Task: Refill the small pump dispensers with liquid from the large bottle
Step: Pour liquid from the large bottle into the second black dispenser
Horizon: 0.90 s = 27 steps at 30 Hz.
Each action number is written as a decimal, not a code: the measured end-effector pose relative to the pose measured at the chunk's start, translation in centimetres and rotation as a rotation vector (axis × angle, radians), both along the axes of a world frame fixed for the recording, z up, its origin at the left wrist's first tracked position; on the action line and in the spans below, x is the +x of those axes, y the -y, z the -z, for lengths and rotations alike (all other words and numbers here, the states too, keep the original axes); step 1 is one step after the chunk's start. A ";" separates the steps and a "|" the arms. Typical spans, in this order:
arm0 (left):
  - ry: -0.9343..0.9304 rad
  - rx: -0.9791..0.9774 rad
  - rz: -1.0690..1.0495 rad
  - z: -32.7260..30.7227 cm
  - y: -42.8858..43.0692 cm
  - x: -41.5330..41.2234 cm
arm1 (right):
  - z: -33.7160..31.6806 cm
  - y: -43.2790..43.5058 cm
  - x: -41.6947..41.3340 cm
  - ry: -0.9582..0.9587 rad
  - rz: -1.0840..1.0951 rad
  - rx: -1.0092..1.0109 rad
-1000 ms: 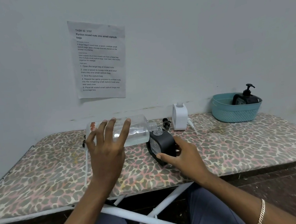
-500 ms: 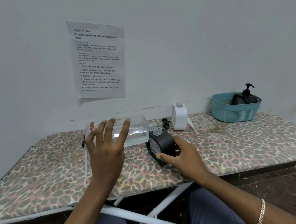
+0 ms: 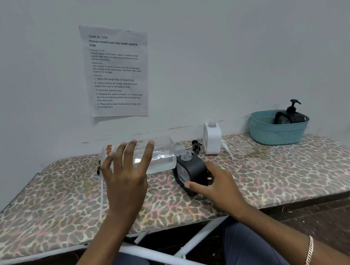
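Observation:
My left hand [image 3: 125,180] holds the large clear bottle [image 3: 163,154] on its side above the ironing board, fingers spread over its body. The bottle's open neck points right, just over the clear open neck of a small black dispenser [image 3: 191,169]. A little clear liquid lies along the bottle's lower side. My right hand [image 3: 215,186] grips the black dispenser from the right and tilts it toward the bottle. A white dispenser [image 3: 212,138] stands open behind it, with a black pump head [image 3: 195,146] and a white pump [image 3: 225,146] lying next to it.
The leopard-print ironing board [image 3: 280,169] stands against a wall. A teal basket [image 3: 277,135] at the back right holds another black pump dispenser [image 3: 290,116]. A long white pump tube [image 3: 101,195] lies at the left. A printed sheet [image 3: 116,69] is taped to the wall.

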<state>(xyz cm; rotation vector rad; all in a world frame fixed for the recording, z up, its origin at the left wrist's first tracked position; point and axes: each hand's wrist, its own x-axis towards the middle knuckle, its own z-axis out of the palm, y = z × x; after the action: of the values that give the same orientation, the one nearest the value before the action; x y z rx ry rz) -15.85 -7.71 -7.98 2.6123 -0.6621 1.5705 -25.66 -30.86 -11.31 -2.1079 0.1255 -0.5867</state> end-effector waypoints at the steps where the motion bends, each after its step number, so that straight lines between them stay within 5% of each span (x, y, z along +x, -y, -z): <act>1: 0.000 0.000 0.000 0.0 0.0 0.0 | 0.0 0.0 0.0 0.000 -0.002 0.000; 27: 0.008 -0.004 0.002 0.0 0.1 0.0 | 0.0 0.0 0.1 -0.001 -0.003 -0.009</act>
<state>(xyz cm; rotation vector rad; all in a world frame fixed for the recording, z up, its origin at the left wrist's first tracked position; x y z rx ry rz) -15.89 -7.79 -7.96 2.6036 -0.6610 1.5807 -25.60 -30.83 -11.29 -2.1171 0.1202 -0.5848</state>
